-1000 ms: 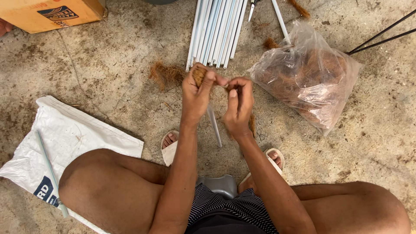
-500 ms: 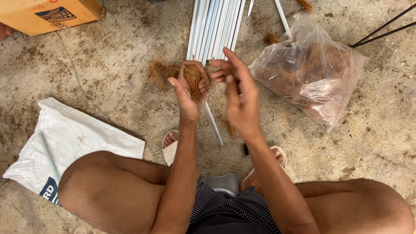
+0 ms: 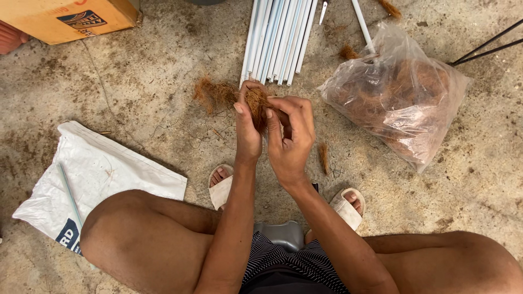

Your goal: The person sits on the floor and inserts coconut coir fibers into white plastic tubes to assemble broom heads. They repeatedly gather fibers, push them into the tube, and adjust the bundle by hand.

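Left hand (image 3: 248,128) and right hand (image 3: 289,136) pinched together on a tuft of brown fibre (image 3: 256,103), clear plastic bag (image 3: 400,95) stuffed with more fibre to the right of the grip, white tubes (image 3: 278,38) just beyond, cardboard box (image 3: 68,19) far left

Left hand (image 3: 248,128) and right hand (image 3: 289,136) raised together, fingers curled (palms facing).

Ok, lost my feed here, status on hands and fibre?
Both hands, left and right, closed on brown fibre tuft. White rods lie just beyond. Fibre bag to the right, clear.
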